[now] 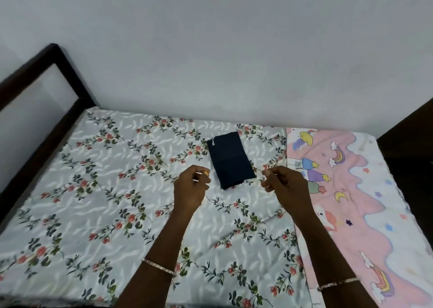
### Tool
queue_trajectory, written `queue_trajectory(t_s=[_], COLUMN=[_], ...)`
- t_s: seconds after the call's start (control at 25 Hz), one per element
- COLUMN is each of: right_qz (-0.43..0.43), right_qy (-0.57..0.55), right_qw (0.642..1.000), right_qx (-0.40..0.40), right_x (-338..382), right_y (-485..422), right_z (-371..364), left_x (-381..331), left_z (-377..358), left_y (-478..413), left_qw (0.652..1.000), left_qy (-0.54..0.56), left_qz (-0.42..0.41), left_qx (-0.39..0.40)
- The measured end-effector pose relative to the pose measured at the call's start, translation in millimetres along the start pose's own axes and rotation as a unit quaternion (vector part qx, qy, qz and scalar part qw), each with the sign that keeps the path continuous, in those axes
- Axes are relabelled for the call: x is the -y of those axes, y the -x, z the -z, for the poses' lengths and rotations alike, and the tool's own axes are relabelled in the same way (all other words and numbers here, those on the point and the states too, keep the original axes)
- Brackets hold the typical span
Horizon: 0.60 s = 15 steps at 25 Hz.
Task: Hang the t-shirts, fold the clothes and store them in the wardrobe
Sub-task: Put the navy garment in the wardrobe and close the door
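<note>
A dark navy folded garment (230,159) lies flat on the floral bedsheet (105,190), towards the far side of the bed. A small white tag or thread shows at its far left corner. My left hand (191,188) hovers just left of the garment's near edge, fingers loosely curled, holding nothing. To the right of that near edge my right hand (284,186) hangs the same way, fingers loosely curled and empty. Neither hand touches the garment.
A pink cartoon-print sheet (346,190) covers the right part of the bed. A dark wooden bed frame (46,92) runs along the left and far corner. A plain wall stands behind the bed. Dark furniture (412,134) sits at the right edge.
</note>
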State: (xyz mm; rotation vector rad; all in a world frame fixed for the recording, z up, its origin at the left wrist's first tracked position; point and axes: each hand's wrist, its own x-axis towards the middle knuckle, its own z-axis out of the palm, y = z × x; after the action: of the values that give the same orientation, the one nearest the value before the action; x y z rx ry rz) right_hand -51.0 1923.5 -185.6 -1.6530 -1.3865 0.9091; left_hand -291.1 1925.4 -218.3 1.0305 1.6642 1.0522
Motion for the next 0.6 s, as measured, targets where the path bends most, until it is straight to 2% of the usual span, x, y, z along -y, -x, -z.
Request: queue_trajectory(t_s=[0.16,0.28,0.48,0.6], right_qz=[-0.046,-0.063,-0.139,-0.207], right_qy=[0.032,0.048,0.115,0.151], right_qw=[0.998,0.997,0.983,0.965], right_qx=[0.017,0.024,0.046,0.056], right_x=[-35,-68,-149,-196], right_y=[-84,-135,-212,-256], right_z=[-38,-62,-105,-130], left_x=[32,59,120,167], left_z=[-18,-34,-80,-117], left_y=[-98,-160,-259,-302], left_qw=[0.998,0.989,0.95,0.924], left_qy=[0.016,0.043,0.109,0.137], left_qz=[0.057,0.137,0.287,0.345], left_qx=[0.012,0.026,0.057,0.086])
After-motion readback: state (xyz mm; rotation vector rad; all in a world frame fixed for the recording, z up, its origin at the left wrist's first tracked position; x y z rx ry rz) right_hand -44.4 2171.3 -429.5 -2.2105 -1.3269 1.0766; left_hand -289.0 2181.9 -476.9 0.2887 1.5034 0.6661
